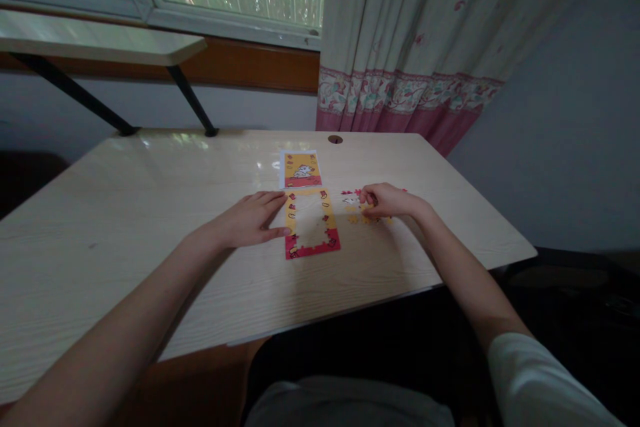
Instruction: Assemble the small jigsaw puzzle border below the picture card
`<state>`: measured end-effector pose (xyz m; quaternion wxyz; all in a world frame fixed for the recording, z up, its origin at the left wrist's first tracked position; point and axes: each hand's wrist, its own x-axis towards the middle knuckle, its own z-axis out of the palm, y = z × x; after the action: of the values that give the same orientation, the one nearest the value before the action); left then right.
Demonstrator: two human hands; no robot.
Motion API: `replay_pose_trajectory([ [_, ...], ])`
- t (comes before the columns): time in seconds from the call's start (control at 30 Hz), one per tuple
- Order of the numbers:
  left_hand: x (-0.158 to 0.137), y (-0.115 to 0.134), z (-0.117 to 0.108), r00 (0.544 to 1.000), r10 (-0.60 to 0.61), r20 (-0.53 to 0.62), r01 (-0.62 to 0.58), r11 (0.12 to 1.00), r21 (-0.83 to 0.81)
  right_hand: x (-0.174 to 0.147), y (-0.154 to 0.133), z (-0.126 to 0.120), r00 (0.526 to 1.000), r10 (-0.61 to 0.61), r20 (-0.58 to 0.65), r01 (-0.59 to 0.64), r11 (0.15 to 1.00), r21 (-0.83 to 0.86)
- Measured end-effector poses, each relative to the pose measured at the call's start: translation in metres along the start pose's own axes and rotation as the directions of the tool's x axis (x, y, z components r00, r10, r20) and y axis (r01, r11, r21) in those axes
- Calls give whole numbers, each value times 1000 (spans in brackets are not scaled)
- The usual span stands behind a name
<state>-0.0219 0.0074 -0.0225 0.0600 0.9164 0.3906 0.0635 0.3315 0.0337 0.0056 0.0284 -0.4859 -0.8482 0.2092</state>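
Note:
A yellow and red jigsaw border (313, 251) lies flat on the table, its middle showing bare wood. My left hand (255, 219) rests at the border's left edge, fingers stretched out and thumb apart, touching the rim. To the right, loose puzzle pieces (353, 219) in yellow, white and red lie spread out in rough rows. Over them my right hand (385, 201) is curled, thumb and fingers closing on a puzzle piece; the hand hides part of it and several others. Just beyond the border lies a picture card (303, 170) with a white cartoon animal on yellow and red.
The pale wooden table (240, 293) has its front edge close to my body. A raised shelf (100, 40) on dark legs stands at the back left. Near the back edge is a round cable hole (335, 139). A curtain (410, 47) hangs behind, beside the window.

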Motion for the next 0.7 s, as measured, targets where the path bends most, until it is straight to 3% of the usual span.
replay_pose_trajectory([
  [0.2, 1, 1, -3, 1000, 2, 20, -3, 1000, 22, 0, 1, 1, 998, -51, -28, 51, 999, 9],
  [0.47, 0, 2, -1, 1000, 1, 16, -2, 999, 36, 0, 6, 5, 998, -70, -7, 70, 967, 246],
  [0.57, 0, 2, -1, 1000, -1, 16, 0, 1000, 30, 0, 1, 3, 996, -74, -60, 91, 912, 399],
  [0.7, 1, 3, -2, 1000, -19, 19, 18, 999, 31, 2, -7, 0, 991, -55, -124, 121, 769, 627],
])
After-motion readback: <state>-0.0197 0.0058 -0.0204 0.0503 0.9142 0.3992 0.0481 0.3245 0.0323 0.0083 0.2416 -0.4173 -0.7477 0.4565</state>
